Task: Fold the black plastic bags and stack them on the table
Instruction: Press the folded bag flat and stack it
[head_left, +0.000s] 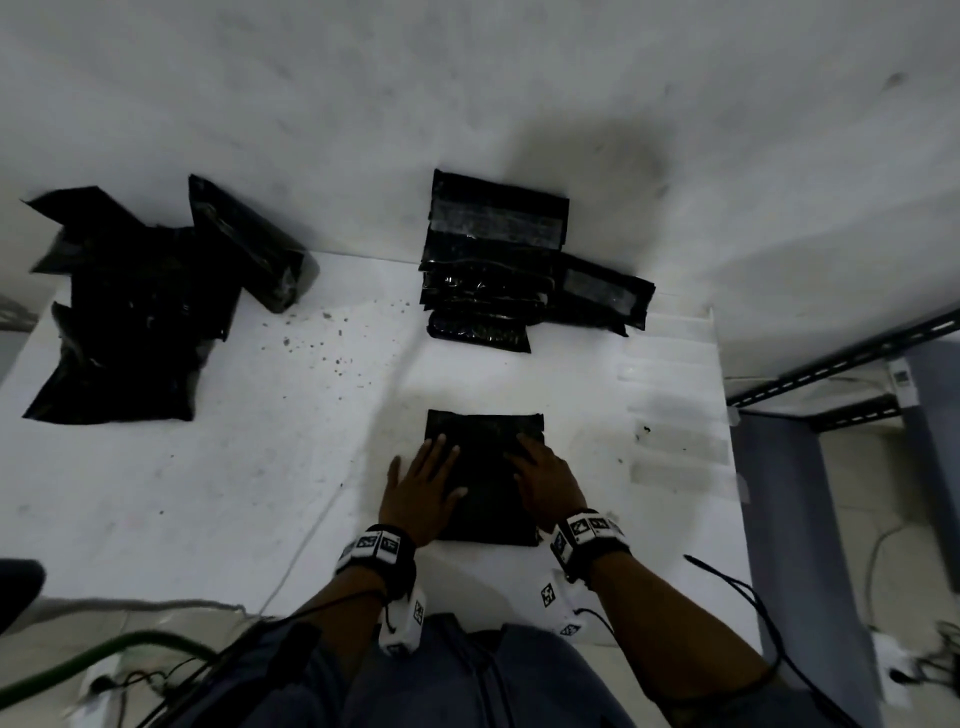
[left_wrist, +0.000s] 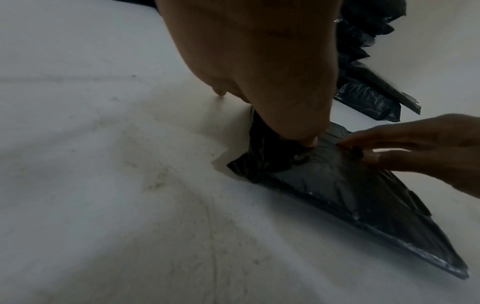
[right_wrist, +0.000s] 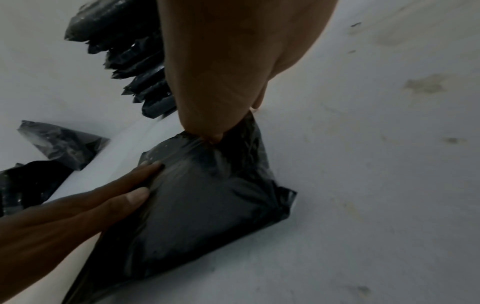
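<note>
A: Obs. 1 – flat, folded black plastic bag (head_left: 485, 467) lies on white surface (head_left: 208, 493), near front edge, directly before the person.

B: Left hand (head_left: 423, 491)?

A: Grip apart, fingers straight, palm down on bag's left half; thumb-side finger spills onto bare surface. Left wrist view: fingertips (left_wrist: 309, 142) press down on crumpled plastic at bag's far end.

B: Right hand (head_left: 545, 480)?

A: Same – grip apart, fingers straight, flat on bag's right half. Right wrist view: fingertips (right_wrist: 215, 136) dig into bag's far edge, plastic puckers there. Neither hand curls round anything.

B: Other bags?

A: Stack of folded black bags (head_left: 488, 270) at rear centre of surface, leaning vs. pale wall (head_left: 519, 78); one more folded bag (head_left: 602, 296) just beside stack's right. Loose heap of unfolded black bags (head_left: 135, 301) at rear left, well apart from stack.

B: Misc.?

A: Dark specks (head_left: 332, 343) scattered on surface btwn heap and stack. Marker-tagged wrist bands (head_left: 376, 545) on both wrists.
</note>
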